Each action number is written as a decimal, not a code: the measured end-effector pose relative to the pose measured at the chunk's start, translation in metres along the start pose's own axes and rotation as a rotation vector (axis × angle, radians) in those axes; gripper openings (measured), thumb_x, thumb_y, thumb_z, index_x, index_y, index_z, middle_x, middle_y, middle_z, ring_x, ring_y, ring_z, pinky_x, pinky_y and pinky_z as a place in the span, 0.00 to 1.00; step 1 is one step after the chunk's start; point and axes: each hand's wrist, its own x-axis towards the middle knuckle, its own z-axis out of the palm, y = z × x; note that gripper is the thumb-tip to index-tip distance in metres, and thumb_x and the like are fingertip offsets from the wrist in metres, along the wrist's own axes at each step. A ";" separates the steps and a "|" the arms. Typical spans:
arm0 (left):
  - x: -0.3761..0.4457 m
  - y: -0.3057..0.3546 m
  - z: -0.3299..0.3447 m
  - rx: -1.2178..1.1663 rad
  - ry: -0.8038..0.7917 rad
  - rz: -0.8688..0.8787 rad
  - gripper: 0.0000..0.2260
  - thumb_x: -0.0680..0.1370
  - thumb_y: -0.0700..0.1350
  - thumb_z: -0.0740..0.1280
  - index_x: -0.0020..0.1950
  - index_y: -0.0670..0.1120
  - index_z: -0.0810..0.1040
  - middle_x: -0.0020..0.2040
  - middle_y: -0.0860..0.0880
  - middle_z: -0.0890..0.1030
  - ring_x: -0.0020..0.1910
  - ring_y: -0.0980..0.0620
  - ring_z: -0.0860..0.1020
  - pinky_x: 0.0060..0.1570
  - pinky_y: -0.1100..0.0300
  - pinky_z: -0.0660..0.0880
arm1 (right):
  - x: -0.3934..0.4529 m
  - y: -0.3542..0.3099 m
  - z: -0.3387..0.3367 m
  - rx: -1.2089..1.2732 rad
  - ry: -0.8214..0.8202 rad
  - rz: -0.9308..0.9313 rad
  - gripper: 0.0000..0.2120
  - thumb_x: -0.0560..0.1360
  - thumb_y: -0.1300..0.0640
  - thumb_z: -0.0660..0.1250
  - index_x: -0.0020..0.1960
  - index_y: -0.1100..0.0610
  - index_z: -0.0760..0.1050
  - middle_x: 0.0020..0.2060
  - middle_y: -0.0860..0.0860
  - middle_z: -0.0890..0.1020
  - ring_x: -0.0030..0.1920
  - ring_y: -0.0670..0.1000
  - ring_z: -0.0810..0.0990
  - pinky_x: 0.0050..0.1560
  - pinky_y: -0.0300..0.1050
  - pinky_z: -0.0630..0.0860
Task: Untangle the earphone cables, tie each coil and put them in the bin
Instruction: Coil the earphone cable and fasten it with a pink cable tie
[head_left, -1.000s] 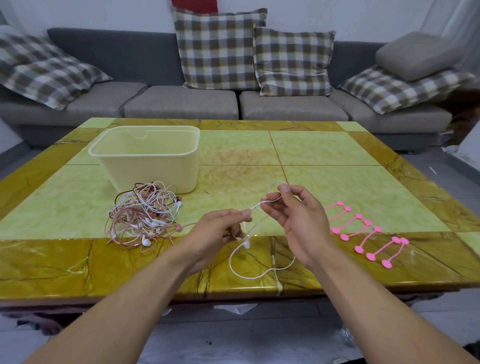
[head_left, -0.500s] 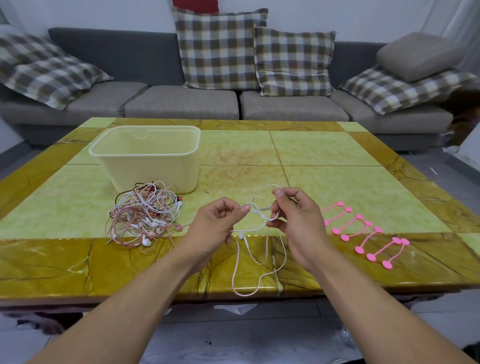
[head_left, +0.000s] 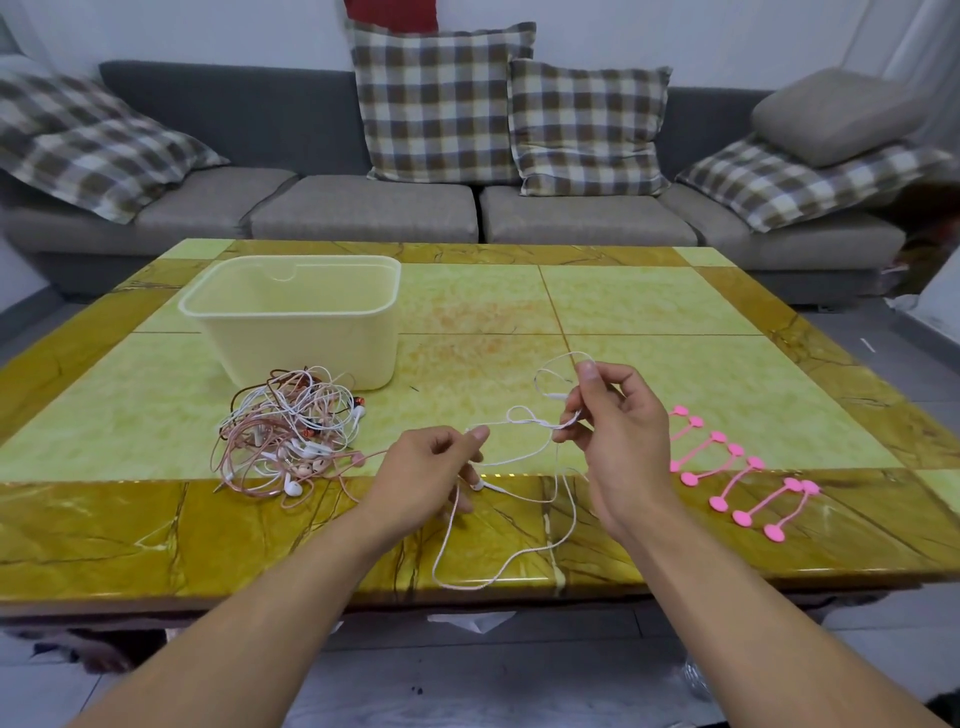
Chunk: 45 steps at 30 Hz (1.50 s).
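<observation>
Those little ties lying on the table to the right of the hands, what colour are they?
Bright pink ties, seen clearly in the head view.

One cream bin (head_left: 301, 332), one tangled earphone pile (head_left: 288, 436), one white earphone cable (head_left: 519, 457), five pink ties (head_left: 737, 478), five checked cushions (head_left: 441, 104).

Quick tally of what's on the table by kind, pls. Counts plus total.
Bin: 1
Tangled earphone pile: 1, earphones inside too knotted to count
White earphone cable held between the hands: 1
Pink ties: about 6, some overlap and the right hand hides part
Total: about 9, counting the pile as one
</observation>
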 end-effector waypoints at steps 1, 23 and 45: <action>0.000 0.001 0.001 -0.002 0.002 -0.007 0.19 0.81 0.56 0.66 0.46 0.40 0.82 0.36 0.43 0.84 0.29 0.48 0.81 0.25 0.61 0.73 | 0.000 0.000 0.001 -0.002 0.000 -0.006 0.05 0.82 0.58 0.66 0.49 0.58 0.77 0.32 0.52 0.76 0.30 0.48 0.75 0.31 0.41 0.76; 0.012 -0.008 0.000 0.335 0.132 0.096 0.11 0.73 0.61 0.74 0.46 0.55 0.88 0.33 0.56 0.78 0.34 0.57 0.75 0.37 0.58 0.70 | -0.007 0.006 0.003 -0.296 -0.093 -0.206 0.07 0.82 0.56 0.67 0.46 0.55 0.76 0.31 0.50 0.80 0.32 0.49 0.78 0.36 0.46 0.77; 0.006 0.008 0.007 -0.437 -0.128 0.034 0.12 0.80 0.48 0.69 0.63 0.53 0.83 0.39 0.48 0.78 0.35 0.52 0.76 0.38 0.59 0.75 | -0.008 0.007 0.001 -0.182 -0.340 0.117 0.05 0.81 0.61 0.67 0.47 0.61 0.77 0.32 0.54 0.81 0.35 0.54 0.81 0.37 0.44 0.80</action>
